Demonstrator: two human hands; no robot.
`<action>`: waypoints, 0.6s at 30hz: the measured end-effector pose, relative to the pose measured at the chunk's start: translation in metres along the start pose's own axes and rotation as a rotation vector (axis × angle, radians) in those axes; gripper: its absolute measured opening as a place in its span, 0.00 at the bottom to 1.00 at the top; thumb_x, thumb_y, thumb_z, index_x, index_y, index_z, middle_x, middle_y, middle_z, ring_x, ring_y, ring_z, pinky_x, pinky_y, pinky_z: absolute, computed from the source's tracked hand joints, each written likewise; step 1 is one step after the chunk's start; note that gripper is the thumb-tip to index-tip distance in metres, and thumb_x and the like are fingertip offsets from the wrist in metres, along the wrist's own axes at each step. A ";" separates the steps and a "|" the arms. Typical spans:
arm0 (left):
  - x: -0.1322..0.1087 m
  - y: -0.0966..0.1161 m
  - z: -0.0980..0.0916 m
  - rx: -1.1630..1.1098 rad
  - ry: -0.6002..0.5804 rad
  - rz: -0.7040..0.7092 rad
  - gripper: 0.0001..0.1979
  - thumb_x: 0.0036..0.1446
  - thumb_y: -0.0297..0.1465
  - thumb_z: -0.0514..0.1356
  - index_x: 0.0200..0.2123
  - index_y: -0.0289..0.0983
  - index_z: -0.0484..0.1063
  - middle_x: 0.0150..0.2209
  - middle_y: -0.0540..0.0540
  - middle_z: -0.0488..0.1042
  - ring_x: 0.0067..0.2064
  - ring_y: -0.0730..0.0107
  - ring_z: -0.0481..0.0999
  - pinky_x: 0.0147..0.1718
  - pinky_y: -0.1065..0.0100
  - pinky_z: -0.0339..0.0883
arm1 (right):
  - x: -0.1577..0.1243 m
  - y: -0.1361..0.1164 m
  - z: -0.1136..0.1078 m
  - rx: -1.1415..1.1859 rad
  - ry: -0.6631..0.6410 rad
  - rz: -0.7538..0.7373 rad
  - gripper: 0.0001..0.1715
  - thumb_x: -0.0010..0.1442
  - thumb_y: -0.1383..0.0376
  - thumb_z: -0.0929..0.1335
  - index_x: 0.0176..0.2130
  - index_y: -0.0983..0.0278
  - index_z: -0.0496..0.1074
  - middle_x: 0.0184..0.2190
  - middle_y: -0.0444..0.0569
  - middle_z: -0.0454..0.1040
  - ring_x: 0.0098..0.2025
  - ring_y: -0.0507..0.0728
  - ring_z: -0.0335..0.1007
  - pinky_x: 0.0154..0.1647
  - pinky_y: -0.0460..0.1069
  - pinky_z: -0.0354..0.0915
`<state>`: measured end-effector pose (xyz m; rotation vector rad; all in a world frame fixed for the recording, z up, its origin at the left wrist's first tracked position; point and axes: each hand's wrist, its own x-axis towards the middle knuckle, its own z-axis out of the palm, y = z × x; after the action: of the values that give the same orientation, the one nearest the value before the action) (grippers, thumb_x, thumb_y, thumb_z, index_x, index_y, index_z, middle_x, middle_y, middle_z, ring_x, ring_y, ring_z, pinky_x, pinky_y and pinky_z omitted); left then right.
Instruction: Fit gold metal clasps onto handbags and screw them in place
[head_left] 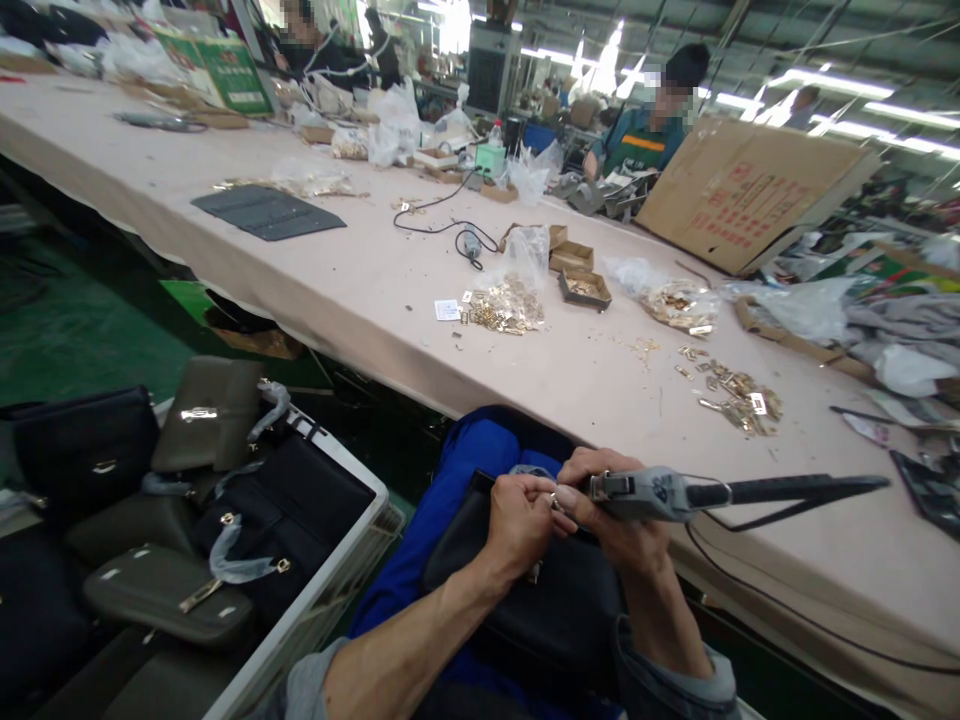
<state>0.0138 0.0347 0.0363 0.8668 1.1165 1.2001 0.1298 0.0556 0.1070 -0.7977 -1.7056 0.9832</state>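
A black bag lies across the blue-clad lap. Above it my left hand is closed, its fingertips pinching a small shiny metal piece. My right hand is wrapped round a grey power tool with a black cord running off to the right. The fingertips of both hands meet at the metal piece. Another small metal fitting shows on the bag just below the hands.
A white crate of black and olive bags stands at the left. The table carries piles of metal fittings, small cardboard trays, a grey panel and a large carton. A person sits beyond it.
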 end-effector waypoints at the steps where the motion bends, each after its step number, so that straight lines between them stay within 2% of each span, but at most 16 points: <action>1: 0.000 0.000 0.000 -0.005 0.005 -0.002 0.08 0.54 0.25 0.59 0.26 0.32 0.77 0.20 0.46 0.77 0.23 0.63 0.81 0.20 0.71 0.75 | 0.000 0.000 0.001 -0.001 -0.001 -0.007 0.03 0.57 0.66 0.76 0.34 0.60 0.79 0.28 0.44 0.74 0.29 0.54 0.68 0.31 0.50 0.65; 3: 0.002 -0.004 0.000 -0.042 0.014 -0.023 0.07 0.55 0.26 0.60 0.29 0.30 0.77 0.22 0.44 0.79 0.24 0.61 0.82 0.21 0.70 0.76 | -0.001 0.001 0.004 0.013 0.027 -0.022 0.03 0.57 0.67 0.76 0.34 0.60 0.79 0.28 0.44 0.73 0.30 0.54 0.68 0.32 0.50 0.65; 5: 0.004 -0.008 0.000 -0.100 0.031 -0.067 0.07 0.55 0.25 0.60 0.34 0.28 0.77 0.23 0.42 0.79 0.24 0.61 0.83 0.22 0.69 0.77 | -0.001 0.000 0.005 0.118 0.126 -0.049 0.04 0.57 0.67 0.75 0.35 0.61 0.78 0.27 0.44 0.72 0.28 0.54 0.67 0.31 0.50 0.64; 8: 0.004 -0.012 0.000 -0.173 0.032 -0.106 0.09 0.57 0.24 0.58 0.39 0.26 0.76 0.28 0.39 0.81 0.26 0.62 0.84 0.23 0.72 0.76 | 0.001 -0.003 0.001 0.455 0.445 -0.056 0.04 0.57 0.67 0.73 0.33 0.62 0.74 0.25 0.41 0.67 0.23 0.50 0.61 0.28 0.48 0.63; 10: 0.003 -0.012 -0.001 -0.182 0.020 -0.097 0.10 0.59 0.25 0.59 0.41 0.25 0.76 0.32 0.37 0.81 0.28 0.63 0.84 0.24 0.73 0.76 | 0.003 -0.004 -0.011 0.661 0.669 -0.010 0.07 0.54 0.69 0.73 0.30 0.64 0.69 0.26 0.40 0.64 0.22 0.46 0.57 0.28 0.46 0.64; 12: 0.001 -0.012 -0.002 -0.177 0.015 -0.089 0.12 0.59 0.28 0.61 0.43 0.25 0.77 0.34 0.36 0.82 0.29 0.63 0.85 0.25 0.73 0.77 | 0.004 0.000 -0.030 0.754 0.826 0.069 0.10 0.51 0.71 0.73 0.28 0.66 0.66 0.28 0.41 0.64 0.23 0.45 0.57 0.28 0.44 0.65; 14: 0.000 -0.012 -0.003 -0.179 0.014 -0.087 0.13 0.58 0.30 0.64 0.43 0.25 0.77 0.34 0.36 0.82 0.29 0.63 0.84 0.25 0.73 0.77 | 0.006 0.008 -0.057 0.755 0.946 0.133 0.09 0.50 0.72 0.71 0.29 0.66 0.66 0.30 0.42 0.65 0.23 0.45 0.57 0.27 0.44 0.67; 16: -0.001 -0.012 -0.004 -0.178 0.019 -0.077 0.13 0.56 0.31 0.65 0.40 0.26 0.79 0.32 0.37 0.82 0.27 0.65 0.83 0.23 0.73 0.77 | 0.008 0.017 -0.089 0.723 1.043 0.177 0.06 0.52 0.74 0.69 0.29 0.66 0.67 0.29 0.43 0.66 0.22 0.45 0.58 0.26 0.45 0.68; 18: 0.000 -0.011 -0.004 -0.161 0.034 -0.068 0.11 0.55 0.32 0.66 0.35 0.27 0.79 0.30 0.39 0.81 0.23 0.67 0.81 0.21 0.74 0.75 | 0.010 0.025 -0.124 0.709 1.143 0.194 0.09 0.54 0.78 0.65 0.28 0.66 0.66 0.27 0.43 0.66 0.21 0.46 0.58 0.22 0.45 0.67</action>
<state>0.0125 0.0328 0.0248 0.6826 1.0525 1.2344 0.2455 0.1063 0.1141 -0.7918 -0.2687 0.8830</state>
